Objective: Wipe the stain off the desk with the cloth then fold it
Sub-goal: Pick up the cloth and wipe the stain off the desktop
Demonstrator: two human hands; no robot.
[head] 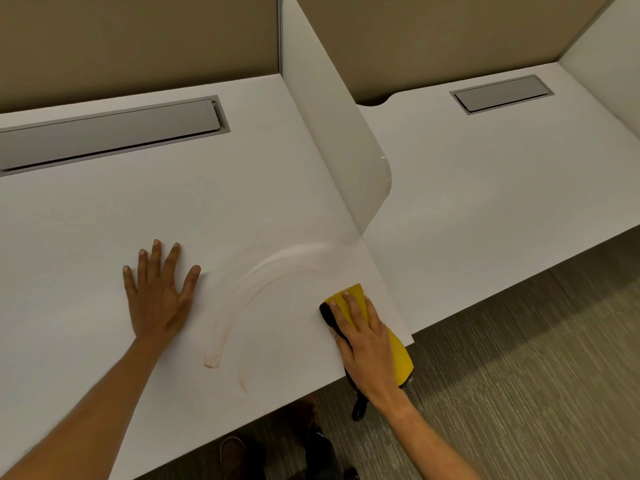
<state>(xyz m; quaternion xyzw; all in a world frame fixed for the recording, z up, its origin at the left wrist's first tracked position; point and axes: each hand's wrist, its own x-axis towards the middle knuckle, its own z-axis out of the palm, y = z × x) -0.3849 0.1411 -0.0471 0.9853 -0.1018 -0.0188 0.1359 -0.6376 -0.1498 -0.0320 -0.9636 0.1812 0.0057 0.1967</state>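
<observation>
A yellow cloth (398, 355) with a black edge lies at the near right corner of the white desk (104, 220), partly hanging over the desk's edge. My right hand (363, 337) presses flat on top of it, fingers stretched forward. A pale brownish stain (242, 292) is smeared in a wide arc across the desk, from a small reddish blot near the front edge up and round toward the cloth. My left hand (159, 289) rests flat on the desk to the left of the arc, fingers spread, holding nothing.
A white divider panel (336, 133) stands along the desk's right side, with a second desk (502, 188) beyond it. Each desk has a grey cable flap (110, 133) at the back. Beige partition walls rise behind. Carpeted floor and shoes show below the front edge.
</observation>
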